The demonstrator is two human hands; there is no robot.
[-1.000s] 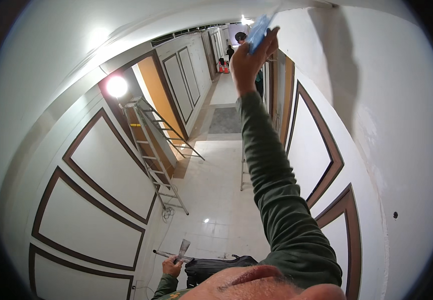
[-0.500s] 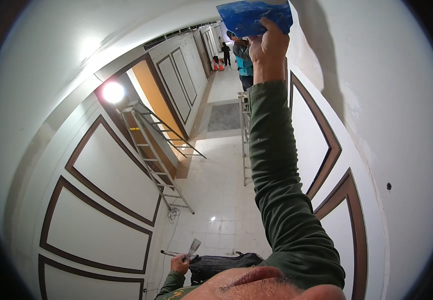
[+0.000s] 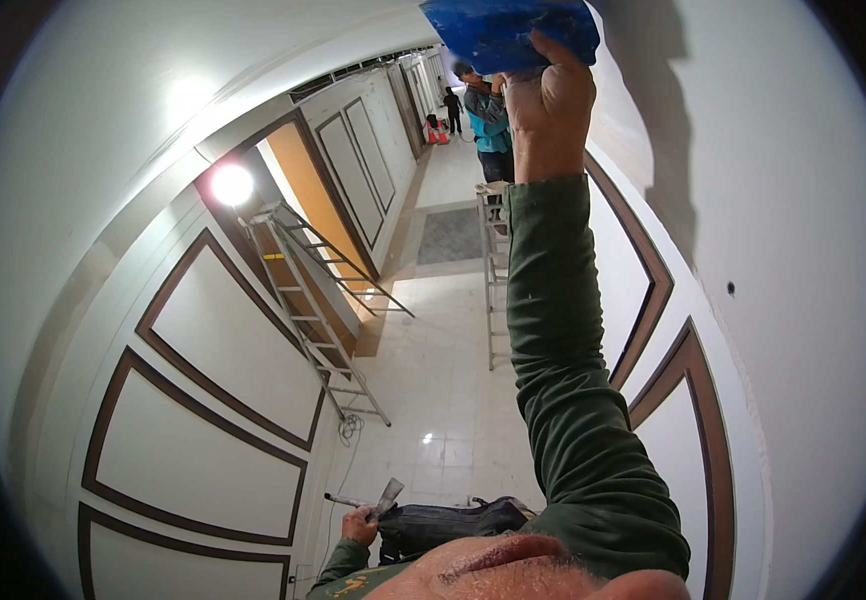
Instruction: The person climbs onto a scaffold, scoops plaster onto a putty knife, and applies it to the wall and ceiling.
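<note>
Stretched far up and ahead, my right hand (image 3: 551,105) grips a blue plastic putty spreader (image 3: 513,32) with pale smears on it. The thumb lies over its face, and the other fingers are partly hidden behind. Its upper edge runs out of the picture by the ceiling (image 3: 353,30); whether it touches there I cannot tell. Low on the left, my left hand (image 3: 357,526) is closed around a putty knife (image 3: 387,498), whose flat, smeared metal blade points up. A light, thin rod (image 3: 345,500) sticks out beside that hand.
A stepladder (image 3: 303,310) stands by the doorway at left, under a bright lamp (image 3: 232,184). Another ladder (image 3: 491,280) is beyond my right arm. A person in blue (image 3: 490,130) is down the corridor, near orange cones (image 3: 437,132). A loose cable (image 3: 350,428) lies on the floor.
My right hand with the spreader has shifted slightly right, and the spreader has tilted and looks darker. My left hand with the putty knife stays nearly in place.
</note>
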